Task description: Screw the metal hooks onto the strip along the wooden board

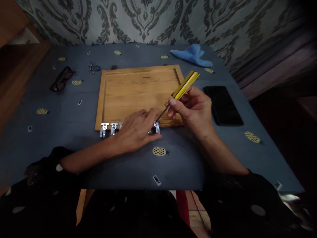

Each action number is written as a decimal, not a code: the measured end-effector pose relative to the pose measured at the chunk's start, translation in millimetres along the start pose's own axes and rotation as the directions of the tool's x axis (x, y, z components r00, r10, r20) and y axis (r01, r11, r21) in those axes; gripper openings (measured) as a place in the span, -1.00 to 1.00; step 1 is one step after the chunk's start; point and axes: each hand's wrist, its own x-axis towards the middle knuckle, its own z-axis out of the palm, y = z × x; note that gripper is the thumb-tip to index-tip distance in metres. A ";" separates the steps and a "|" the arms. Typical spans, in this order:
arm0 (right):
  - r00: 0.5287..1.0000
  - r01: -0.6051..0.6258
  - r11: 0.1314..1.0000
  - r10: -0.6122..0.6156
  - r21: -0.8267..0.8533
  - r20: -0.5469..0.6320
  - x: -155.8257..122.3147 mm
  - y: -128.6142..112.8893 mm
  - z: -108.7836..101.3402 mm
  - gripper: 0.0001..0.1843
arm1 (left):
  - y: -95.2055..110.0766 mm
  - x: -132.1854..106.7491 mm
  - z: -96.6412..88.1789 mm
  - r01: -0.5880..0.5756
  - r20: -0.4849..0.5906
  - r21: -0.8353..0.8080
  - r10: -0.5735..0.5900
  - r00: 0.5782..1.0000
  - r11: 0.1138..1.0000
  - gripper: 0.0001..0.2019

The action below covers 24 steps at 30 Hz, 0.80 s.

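A wooden board (128, 99) with a raised frame lies flat on the table. Along its near edge sits a row of several shiny metal hooks (104, 129), some hidden under my hand. My left hand (136, 129) lies over this row, fingers on the board's edge and thumb below, gripping around the metal hook (157, 127) at the right end. Pinched in the fingers of my right hand (195, 110) is a screwdriver (185, 85) with a yellow handle, tilted. Its dark shaft runs down to that right-end hook, its tip touching or very close to a screw spot there.
A black phone (224, 105) lies right of the board. Behind are a blue cloth (192, 55) and small metal pieces (94, 67). Dark sunglasses (62, 78) rest at left. The blue-grey tablecloth (123, 168) has a pineapple print; a patterned curtain (148, 19) hangs behind.
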 end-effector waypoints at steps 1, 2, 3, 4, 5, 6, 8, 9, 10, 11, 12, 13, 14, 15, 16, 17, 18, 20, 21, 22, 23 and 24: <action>1.000 -0.002 1.000 0.002 0.001 0.005 -0.4 -1.8 0.0 -0.60 | 0.0 0.1 0.0 -0.002 0.001 0.001 0.002 1.000 1.000 -0.48; 1.000 -0.004 1.000 0.004 0.001 0.010 -0.8 -3.7 0.0 -0.60 | 0.1 0.2 0.0 -0.001 0.004 0.004 0.001 1.000 1.000 -0.48; 1.000 -0.007 1.000 0.007 0.000 0.015 -1.2 -5.5 -0.1 -0.60 | 0.2 0.4 -0.2 0.001 0.007 0.008 -0.001 1.000 1.000 -0.48; 1.000 -0.011 1.000 0.011 -0.002 0.019 -1.6 -7.1 -0.3 -0.60 | 0.4 0.6 -0.4 0.003 0.009 0.013 -0.003 1.000 1.000 -0.48; 0.999 -0.017 1.000 0.017 -0.004 0.028 -2.1 -8.4 -0.6 -0.61 | 0.6 0.7 -0.7 0.003 0.010 0.018 -0.003 1.000 1.000 -0.48; 0.999 -0.024 1.000 0.024 -0.004 0.037 -2.5 -9.5 -1.0 -0.62 | 0.7 0.9 -0.9 0.003 0.011 0.022 -0.003 1.000 1.000 -0.48; 0.998 -0.036 0.999 0.037 -0.006 0.055 -3.2 -10.9 -2.0 -0.62 | 0.8 1.3 -1.3 0.003 0.011 0.031 -0.004 1.000 1.000 -0.48; 0.998 -0.038 0.999 0.039 -0.010 0.057 -3.6 -11.3 -2.5 -0.62 | 0.8 1.5 -1.5 0.002 0.009 0.032 -0.002 1.000 0.999 -0.47; 0.998 -0.038 0.999 0.039 -0.017 0.058 -3.9 -11.4 -2.8 -0.62 | 0.8 1.7 -1.6 0.001 0.007 0.032 -0.002 1.000 1.000 -0.47; 0.998 -0.035 0.999 0.037 -0.024 0.056 -4.1 -11.3 -3.0 -0.63 | 0.9 2.0 -1.7 0.000 0.005 0.029 -0.001 1.000 1.000 -0.46; 0.998 -0.030 0.999 0.031 -0.031 0.052 -4.3 -11.0 -2.9 -0.63 | 0.9 2.2 -1.8 0.001 0.006 0.025 -0.002 1.000 1.000 -0.46; 0.998 -0.024 0.999 0.026 -0.037 0.049 -4.5 -10.6 -2.6 -0.64 | 1.0 2.3 -1.8 0.003 0.011 0.021 -0.004 1.000 1.000 -0.46; 0.999 -0.019 0.999 0.021 -0.041 0.045 -4.5 -10.0 -2.2 -0.64 | 1.1 2.4 -1.8 0.007 0.015 0.017 -0.008 1.000 1.000 -0.46; 0.999 -0.014 0.999 0.016 -0.046 0.038 -4.5 -9.2 -1.6 -0.64 | 1.1 2.3 -1.7 0.012 0.017 0.015 -0.012 1.000 1.000 -0.46; 1.000 -0.012 0.999 0.013 -0.051 0.028 -4.3 -8.3 -0.9 -0.63 | 1.1 2.2 -1.5 0.013 0.016 0.016 -0.014 1.000 1.000 -0.45; 1.000 -0.012 0.998 0.013 -0.056 0.017 -4.0 -7.1 -0.3 -0.62 | 0.9 2.1 -1.2 0.012 0.013 0.017 -0.012 1.000 1.000 -0.45; 1.000 -0.015 0.998 0.016 -0.059 0.006 -3.6 -5.9 0.2 -0.61 | 0.7 1.9 -0.7 0.007 0.009 0.020 -0.007 1.000 1.000 -0.44; 1.000 -0.028 0.998 0.028 -0.062 -0.006 -2.7 -3.9 0.7 -0.59 | -0.1 1.5 0.3 -0.006 0.001 0.023 0.006 1.000 1.000 -0.45; 0.999 -0.034 0.998 0.034 -0.057 -0.005 -2.2 -3.2 0.8 -0.58 | -0.4 1.3 0.8 -0.012 -0.001 0.026 0.012 1.000 1.000 -0.45; 0.999 -0.039 0.998 0.039 -0.045 -0.002 -1.7 -3.1 0.6 -0.58 | -0.8 1.2 1.2 -0.015 -0.005 0.028 0.015 1.000 0.999 -0.45; 0.999 -0.043 0.999 0.043 -0.026 0.002 -1.3 -3.4 0.4 -0.59 | -1.0 1.0 1.5 -0.016 -0.010 0.032 0.017 1.000 0.999 -0.45; 0.999 -0.053 0.999 0.053 -0.004 0.007 -1.0 -4.2 0.0 -0.59 | -1.1 0.9 1.5 -0.018 -0.013 0.035 0.018 1.000 0.999 -0.46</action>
